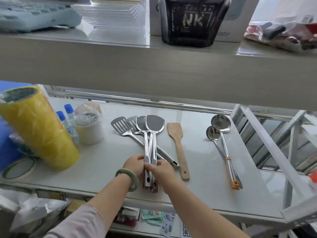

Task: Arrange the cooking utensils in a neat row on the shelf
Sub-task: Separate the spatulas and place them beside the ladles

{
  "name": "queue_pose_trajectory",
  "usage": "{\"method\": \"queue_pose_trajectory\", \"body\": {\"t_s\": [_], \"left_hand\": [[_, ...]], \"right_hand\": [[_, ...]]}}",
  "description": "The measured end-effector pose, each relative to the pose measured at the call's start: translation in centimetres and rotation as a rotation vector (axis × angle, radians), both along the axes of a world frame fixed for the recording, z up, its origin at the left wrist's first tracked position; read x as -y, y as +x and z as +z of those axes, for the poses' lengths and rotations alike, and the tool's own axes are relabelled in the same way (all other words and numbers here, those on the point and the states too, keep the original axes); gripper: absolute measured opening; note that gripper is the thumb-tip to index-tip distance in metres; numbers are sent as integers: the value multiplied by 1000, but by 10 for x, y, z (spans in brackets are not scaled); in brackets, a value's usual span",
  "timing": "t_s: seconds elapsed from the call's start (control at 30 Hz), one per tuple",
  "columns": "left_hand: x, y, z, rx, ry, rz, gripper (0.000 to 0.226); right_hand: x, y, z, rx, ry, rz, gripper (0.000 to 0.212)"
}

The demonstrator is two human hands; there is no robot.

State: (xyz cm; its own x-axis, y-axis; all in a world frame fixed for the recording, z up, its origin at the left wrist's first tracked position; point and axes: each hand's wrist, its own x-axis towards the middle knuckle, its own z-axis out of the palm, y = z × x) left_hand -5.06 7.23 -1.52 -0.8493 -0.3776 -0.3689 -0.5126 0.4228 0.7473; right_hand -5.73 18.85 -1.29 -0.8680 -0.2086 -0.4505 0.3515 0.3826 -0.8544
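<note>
Two steel turners (151,124) lie stacked side by side at the middle of the white shelf (205,169), blades away from me. My left hand (134,164) and my right hand (160,169) pinch their handles together from either side. Under them, two slotted steel spatulas (120,125) lie crossed at an angle, handles pointing right. A wooden spatula (178,148) lies just right of the pile. Further right, a small ladle (212,133) and a large ladle (221,123) with orange handle trim lie close together.
A tall yellow film roll (37,127) lies at the left, with two blue-capped bottles (67,121), a wrapped white tape roll (89,129) and a flat tape ring (17,168). An upper shelf (154,69) overhangs close above. A white metal frame (267,145) bounds the right.
</note>
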Motion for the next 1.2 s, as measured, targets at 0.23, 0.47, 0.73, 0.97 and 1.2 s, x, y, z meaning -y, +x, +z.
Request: {"method": "queue_pose_trajectory", "body": {"t_s": [0.23,0.47,0.73,0.97,1.2], "left_hand": [[-8,0,1,-54,357,139,33],[-23,2,11,-23,497,145,39],[-34,5,26,-154,593,55,28],[-76,-12,53,-311,549,-154,25],[-125,-29,42,-228,469,-242,25]], "right_hand": [[-1,2,22,121,-169,-70,27],[-4,0,26,102,-196,40,15],[-19,4,37,-69,-219,55,36],[-63,-14,42,-359,-283,-14,49],[-118,-24,35,-280,-207,-63,35]]}}
